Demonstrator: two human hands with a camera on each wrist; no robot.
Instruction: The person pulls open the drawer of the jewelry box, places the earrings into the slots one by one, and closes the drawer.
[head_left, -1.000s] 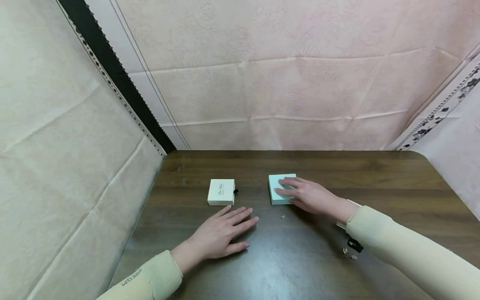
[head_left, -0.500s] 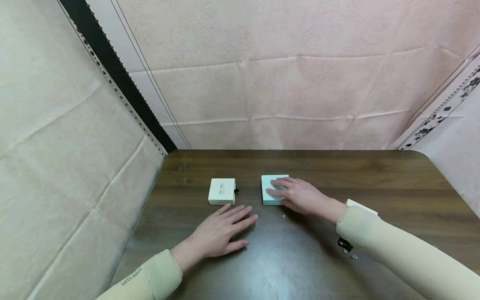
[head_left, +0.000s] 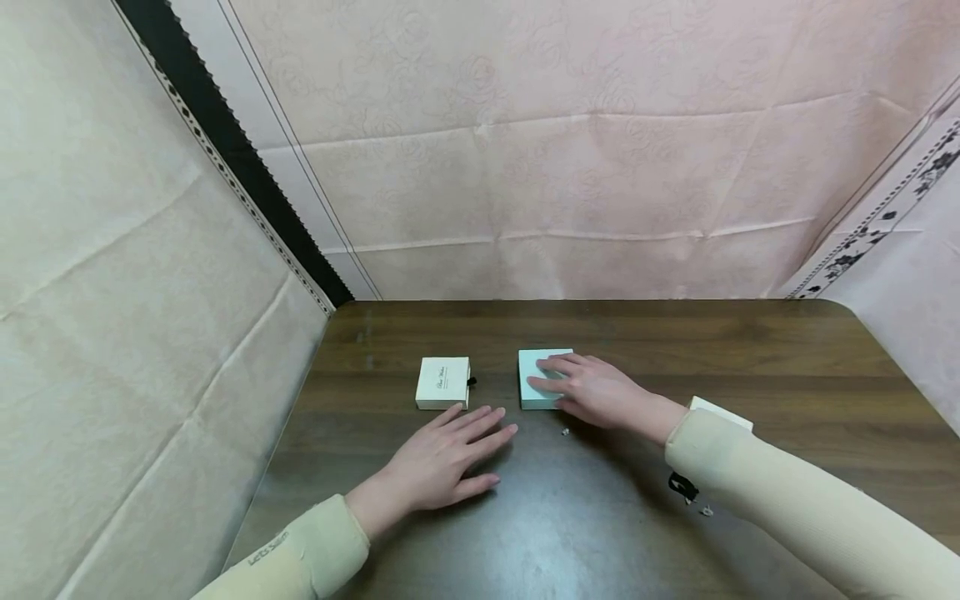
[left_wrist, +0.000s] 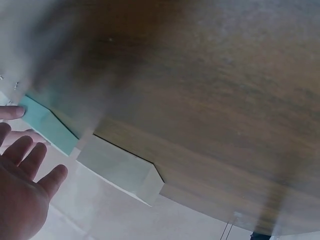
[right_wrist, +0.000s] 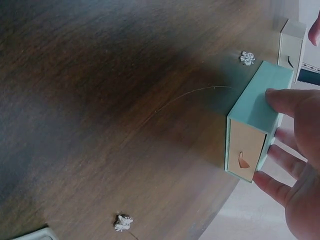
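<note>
A turquoise drawer box [head_left: 529, 379] lies on the table under my right hand [head_left: 592, 392]. In the right wrist view my thumb presses its near side and my other fingertips rest at its top; a pale end face with a small brown pull tab [right_wrist: 243, 160] shows. To its left lies a cream drawer box [head_left: 442, 379] with dark lettering and a black pull tab. My left hand [head_left: 442, 458] is spread just in front of the cream box, holding nothing. A small silver flower-shaped piece [right_wrist: 247, 58] lies near the turquoise box.
Another silver piece [head_left: 706, 511] lies under the right forearm. A white flat thing [head_left: 722, 412] is partly hidden behind the right sleeve. Pale patterned cloth [head_left: 555, 167] hangs behind the wooden table [head_left: 645, 325].
The turquoise box has slid left toward the cream box, with my right hand on it, mostly in the first half second. My left hand has barely moved.
</note>
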